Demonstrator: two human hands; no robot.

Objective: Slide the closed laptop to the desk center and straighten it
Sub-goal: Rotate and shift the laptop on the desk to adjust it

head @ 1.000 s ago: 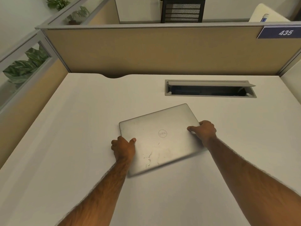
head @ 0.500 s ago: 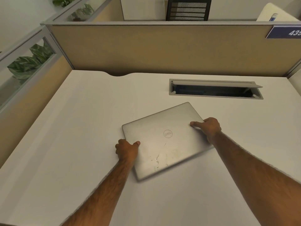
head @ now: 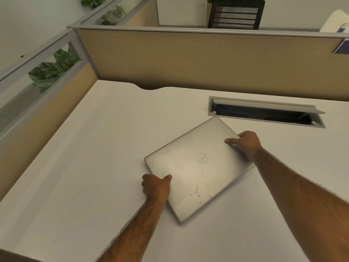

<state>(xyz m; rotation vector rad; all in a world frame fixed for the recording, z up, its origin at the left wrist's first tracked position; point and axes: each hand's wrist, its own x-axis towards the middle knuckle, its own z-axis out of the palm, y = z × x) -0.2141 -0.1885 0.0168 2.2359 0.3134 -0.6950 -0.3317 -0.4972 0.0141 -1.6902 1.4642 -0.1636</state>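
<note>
A closed silver laptop (head: pixel 196 167) with a round logo and scuff marks lies flat on the white desk (head: pixel 94 157), turned at a clear angle to the desk edges. My left hand (head: pixel 155 186) grips its near left edge, thumb on the lid. My right hand (head: pixel 244 141) holds its right edge near the far corner, thumb resting on the lid. The laptop's far corner sits just short of the cable hatch.
An open cable hatch (head: pixel 264 112) is sunk into the desk behind the laptop. Beige partition walls (head: pixel 188 63) close the desk at the back and left. Plants (head: pixel 54 69) show behind the left glass panel; a black chair back (head: pixel 236 14) stands beyond the partition.
The laptop has slid away from me toward the hatch and turned further counter-clockwise, both hands moving with it. The camera view has tilted.
</note>
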